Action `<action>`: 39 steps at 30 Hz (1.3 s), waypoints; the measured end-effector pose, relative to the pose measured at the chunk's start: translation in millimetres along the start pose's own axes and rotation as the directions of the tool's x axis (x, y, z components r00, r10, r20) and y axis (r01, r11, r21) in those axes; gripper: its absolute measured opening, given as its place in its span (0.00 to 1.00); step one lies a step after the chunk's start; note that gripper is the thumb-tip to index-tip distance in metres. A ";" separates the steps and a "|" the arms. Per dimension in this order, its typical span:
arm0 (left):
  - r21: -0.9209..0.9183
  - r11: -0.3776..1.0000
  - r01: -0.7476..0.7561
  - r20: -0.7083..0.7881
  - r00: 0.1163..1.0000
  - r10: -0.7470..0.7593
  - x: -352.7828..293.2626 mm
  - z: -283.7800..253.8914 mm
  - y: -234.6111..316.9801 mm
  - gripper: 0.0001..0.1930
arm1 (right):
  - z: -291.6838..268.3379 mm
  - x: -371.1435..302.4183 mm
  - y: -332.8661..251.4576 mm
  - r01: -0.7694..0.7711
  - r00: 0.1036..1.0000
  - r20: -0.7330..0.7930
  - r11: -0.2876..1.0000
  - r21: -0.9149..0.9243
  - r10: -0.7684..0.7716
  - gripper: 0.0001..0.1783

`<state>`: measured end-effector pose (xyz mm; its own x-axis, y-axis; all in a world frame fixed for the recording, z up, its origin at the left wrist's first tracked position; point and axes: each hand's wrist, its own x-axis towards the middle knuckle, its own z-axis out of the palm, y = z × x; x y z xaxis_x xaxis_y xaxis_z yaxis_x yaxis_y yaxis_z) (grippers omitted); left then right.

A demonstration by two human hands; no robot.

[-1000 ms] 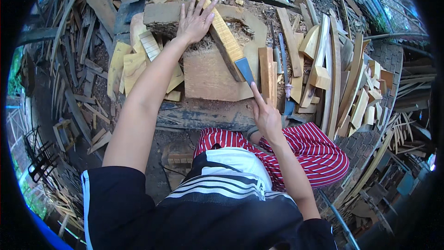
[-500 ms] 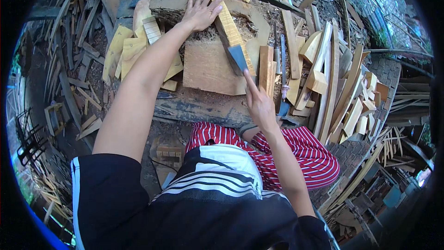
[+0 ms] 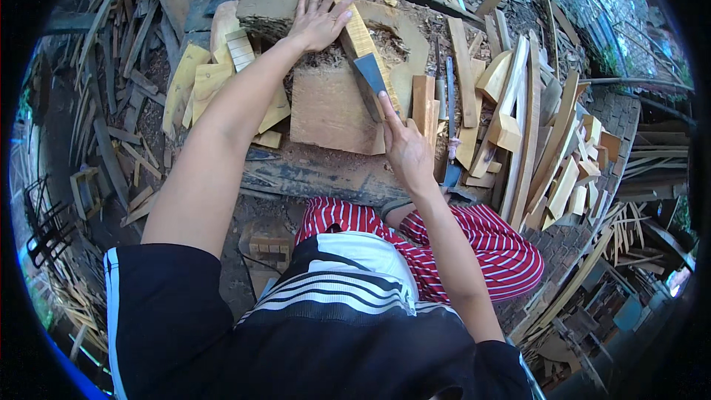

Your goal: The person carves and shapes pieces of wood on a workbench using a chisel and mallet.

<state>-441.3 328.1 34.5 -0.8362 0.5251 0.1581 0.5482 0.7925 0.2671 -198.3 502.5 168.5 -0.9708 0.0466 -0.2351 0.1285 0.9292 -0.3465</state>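
Note:
A long squared piece of wood [image 3: 361,37] slants away from me across a rough wooden block [image 3: 332,107]. My left hand [image 3: 318,26] lies on its far part with fingers spread, palm down. Closer to me, my right hand [image 3: 407,148] grips a wide chisel [image 3: 370,74]; its flared grey blade lies along the top of the wood. The index finger stretches onto the blade, and the handle is hidden inside the hand. Just right of that hand stands a short wooden block [image 3: 424,104].
To the right lie long tools, one with a bluish blade [image 3: 451,174], beside wooden strips [image 3: 529,126] and a heap of cut blocks [image 3: 570,178]. Pale wooden pieces [image 3: 211,81] sit left of the work. A dark beam [image 3: 318,180] runs along the near side.
My right hand and the chisel have moved a little up and left along the wood, away from me. The left hand stays in nearly the same spot.

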 end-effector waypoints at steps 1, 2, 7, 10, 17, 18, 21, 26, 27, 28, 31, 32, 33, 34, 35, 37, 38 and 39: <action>-0.001 1.000 -0.003 -0.006 1.000 0.003 0.1 -2.0 1.4 0.25 | 1.0 0.7 1.1 0.002 1.000 0.016 1.000 -0.028 -0.001 0.31; 0.014 1.000 0.017 0.048 0.999 -0.017 -1.2 -3.9 2.9 0.25 | 0.6 -6.1 4.6 0.029 0.999 -0.013 0.999 -0.034 -0.030 0.30; 0.034 0.999 0.016 0.031 0.999 -0.017 3.1 -2.8 6.9 0.25 | -1.6 -22.2 13.0 0.004 0.999 0.047 0.999 -0.035 -0.003 0.31; 0.031 0.999 0.032 0.056 0.998 -0.033 1.5 -2.7 7.5 0.25 | -6.8 3.4 1.8 0.023 1.000 0.022 0.998 -0.053 -0.022 0.32; 0.043 0.997 0.071 0.126 0.989 -0.076 3.4 -11.1 6.4 0.25 | 1.9 -26.6 12.7 0.049 0.999 0.000 0.992 -0.116 -0.049 0.32; 0.036 0.998 0.058 0.090 0.994 -0.061 4.7 -10.9 5.2 0.25 | 1.1 -19.0 13.8 0.057 0.998 0.002 0.980 -0.192 -0.057 0.32; -0.002 1.000 0.028 0.055 0.998 -0.027 7.4 -7.0 8.0 0.25 | -4.3 19.3 0.3 0.087 0.994 -0.044 0.978 -0.189 -0.097 0.33; 0.013 0.999 0.040 0.088 0.995 -0.041 1.9 -6.8 2.4 0.26 | -2.4 7.3 6.6 0.107 0.993 -0.016 0.969 -0.224 -0.113 0.33; 0.031 0.998 0.047 0.103 0.993 -0.050 1.6 -7.2 2.8 0.26 | -0.1 -7.2 13.3 0.092 0.995 -0.007 0.975 -0.202 -0.095 0.33; 0.036 0.999 0.030 0.074 0.997 -0.033 1.3 -5.7 7.4 0.26 | -4.3 -15.2 12.4 0.069 0.998 0.005 0.981 -0.182 -0.069 0.33; 0.014 0.999 0.032 0.072 0.997 -0.033 7.9 -7.0 8.6 0.25 | -10.0 0.4 5.4 0.055 0.998 0.007 0.985 -0.165 -0.055 0.33; -0.051 0.999 0.014 -0.015 1.000 -0.015 5.2 -4.8 4.5 0.25 | -7.2 11.0 0.4 0.058 0.998 0.017 0.985 -0.160 -0.056 0.33; -0.050 0.999 0.007 -0.016 1.000 -0.008 7.8 -2.7 0.8 0.25 | -4.7 14.3 -0.3 0.052 0.999 0.011 0.986 -0.158 -0.051 0.33; -0.025 0.999 0.042 0.043 0.998 -0.041 8.7 -2.4 -0.5 0.25 | -1.8 14.5 0.4 0.053 0.999 0.011 0.987 -0.150 -0.052 0.33; 0.003 0.997 0.077 0.101 0.992 -0.077 9.0 -3.4 -1.4 0.25 | 0.6 13.2 1.4 0.054 0.999 0.011 0.988 -0.141 -0.053 0.33; -0.045 0.997 0.063 0.092 0.994 -0.059 7.3 -5.2 -1.5 0.25 | 2.4 5.2 2.8 0.063 0.998 -0.011 0.989 -0.136 -0.065 0.33; -0.049 0.995 0.083 0.146 0.987 -0.075 7.2 -7.4 1.0 0.25 | 1.6 -1.8 4.8 0.059 0.998 -0.013 0.991 -0.120 -0.061 0.33; -0.052 0.993 0.103 0.199 0.976 -0.091 8.1 -9.5 2.7 0.26 | 1.5 -4.4 6.9 0.057 0.998 -0.014 0.993 -0.104 -0.058 0.33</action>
<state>-446.8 331.6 45.5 -0.8628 0.5020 -0.0595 0.4573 0.8253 0.3314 -192.9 508.2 165.8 -0.9794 -0.0025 -0.2017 0.0517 0.9634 -0.2631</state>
